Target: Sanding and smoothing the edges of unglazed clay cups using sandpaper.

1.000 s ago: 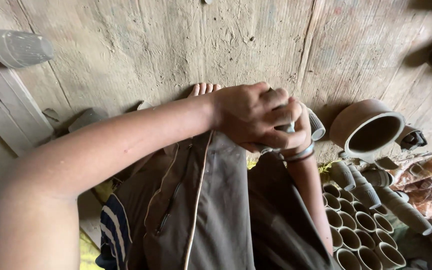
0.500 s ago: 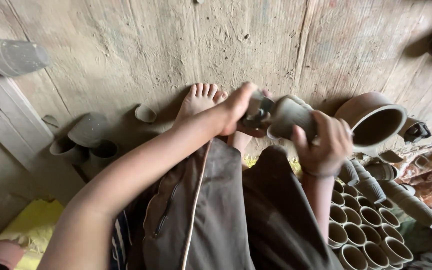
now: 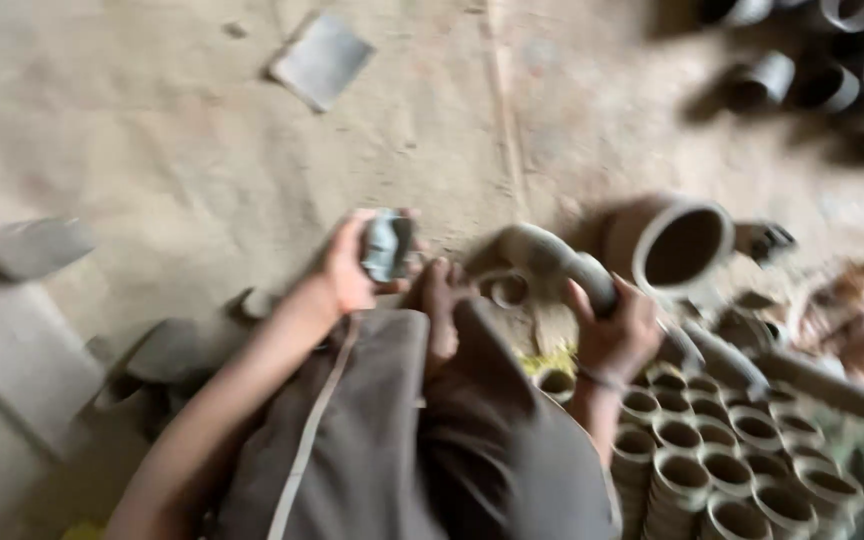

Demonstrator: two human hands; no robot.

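Clay cup: clenched in the right hand, above the stacked cups.
Left hand: grasps a grey pad, beside a foot.
Risk: a loose grip could drop the cup onto the stacked cups and crack them.

Stacked clay cups, big clay pot, flat shard

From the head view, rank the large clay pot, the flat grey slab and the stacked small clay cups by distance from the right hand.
From the right hand:
1. Stacked small clay cups, just below and right.
2. Large clay pot, above and right, its mouth open toward the camera.
3. Flat grey slab, far upper left on the floor.
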